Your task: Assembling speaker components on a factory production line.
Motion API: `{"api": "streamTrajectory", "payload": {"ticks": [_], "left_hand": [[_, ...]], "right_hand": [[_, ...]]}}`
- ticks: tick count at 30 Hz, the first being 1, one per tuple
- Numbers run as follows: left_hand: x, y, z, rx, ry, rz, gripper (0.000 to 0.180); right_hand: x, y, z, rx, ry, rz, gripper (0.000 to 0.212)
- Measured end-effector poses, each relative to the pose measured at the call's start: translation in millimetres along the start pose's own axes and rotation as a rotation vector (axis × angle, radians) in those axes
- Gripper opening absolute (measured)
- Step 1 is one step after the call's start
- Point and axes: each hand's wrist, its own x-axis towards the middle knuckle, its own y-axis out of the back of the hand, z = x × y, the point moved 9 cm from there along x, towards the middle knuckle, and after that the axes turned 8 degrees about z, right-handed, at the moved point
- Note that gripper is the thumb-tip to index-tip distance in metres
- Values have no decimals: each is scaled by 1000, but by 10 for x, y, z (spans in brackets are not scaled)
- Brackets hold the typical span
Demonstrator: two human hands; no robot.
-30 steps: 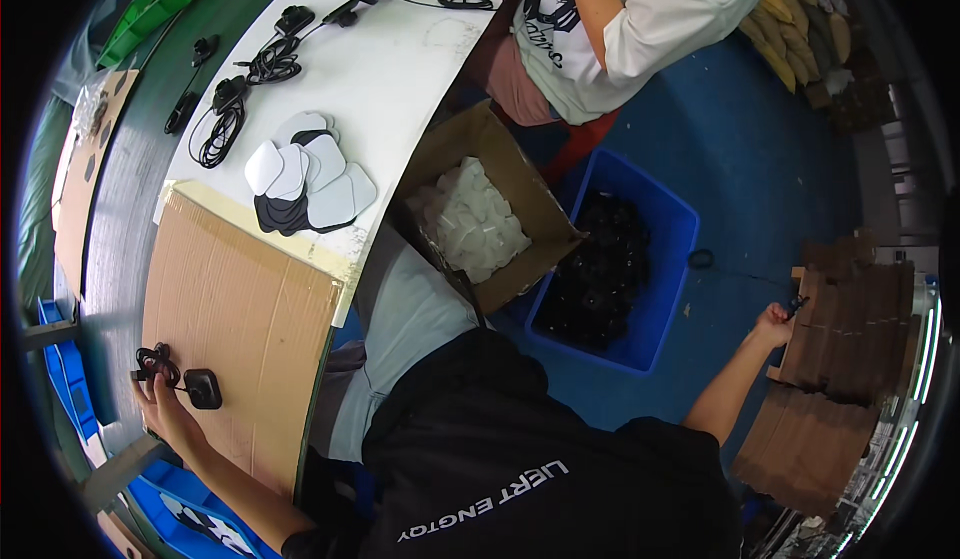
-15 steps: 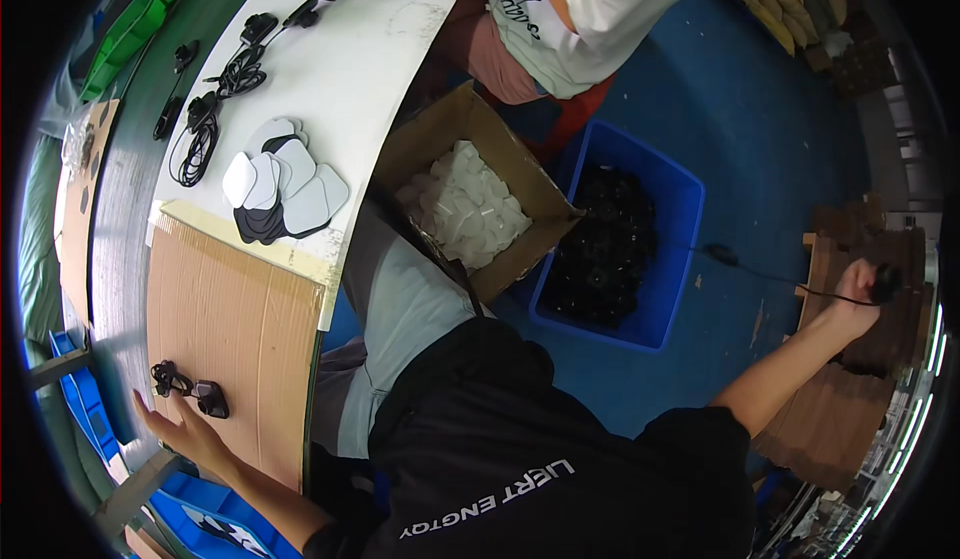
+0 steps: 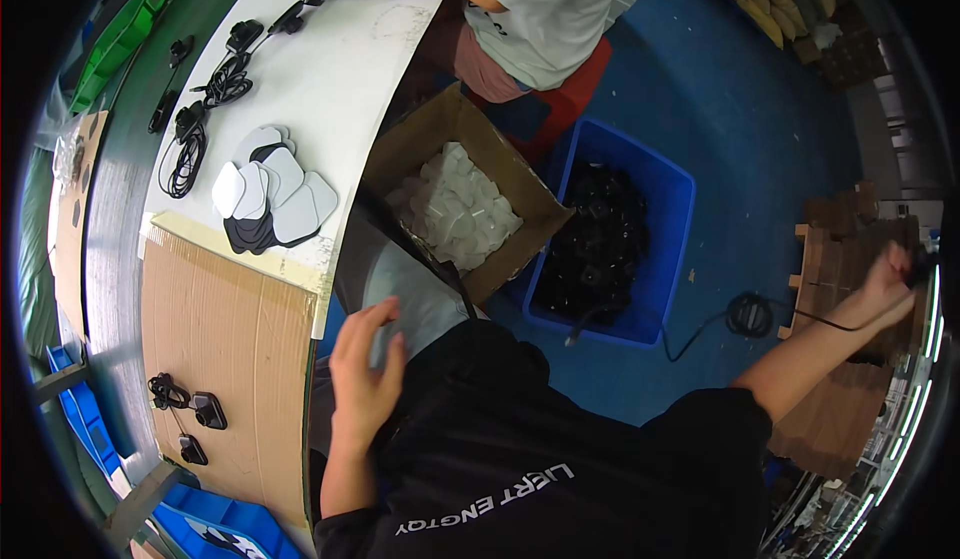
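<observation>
My right hand [image 3: 885,289] is stretched far out to the right, its fingers closed round a small black camera [image 3: 921,268]. From it a black cable [image 3: 815,317] trails left through a coiled bundle [image 3: 748,315] toward the near rim of the blue bin [image 3: 678,259], which holds a heap of black devices [image 3: 592,249]. My left hand [image 3: 365,374] is raised above my lap beside the table edge, fingers apart and nothing in them. On the brown cardboard [image 3: 235,309] to its left lie a black camera with a bundled cable [image 3: 209,410] and a smaller black camera piece [image 3: 192,449].
White and black rounded pads [image 3: 275,194] lie on the white board [image 3: 345,69], along with several cabled cameras [image 3: 243,36]. A cardboard box [image 3: 520,174] of white pieces stands beside my legs. Another person [image 3: 540,19] sits across, on a red stool [image 3: 575,99].
My left hand has lifted off the cardboard and moved right, over my lap. My right hand has gone farther right and slightly up; more cable, with its coil, now shows beside the bin.
</observation>
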Motion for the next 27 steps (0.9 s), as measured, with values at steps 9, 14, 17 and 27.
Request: {"api": "streamTrajectory", "payload": {"ticks": [9, 14, 17, 27], "left_hand": [[-721, 2178, -227, 564, 124, 712, 31], [-990, 2704, -586, 900, 167, 669, 36], [-1036, 2579, -1025, 1000, 274, 525, 43], [-1085, 2595, -1085, 944, 408, 443, 55]], "right_hand": [[-1379, 716, 1667, -1033, 1, 357, 34], [-1825, 1592, 2395, -1376, -53, 163, 32], [-2187, 2003, 2720, -1568, -28, 79, 29], [-3221, 2256, 3976, -1273, -744, -93, 29]]}}
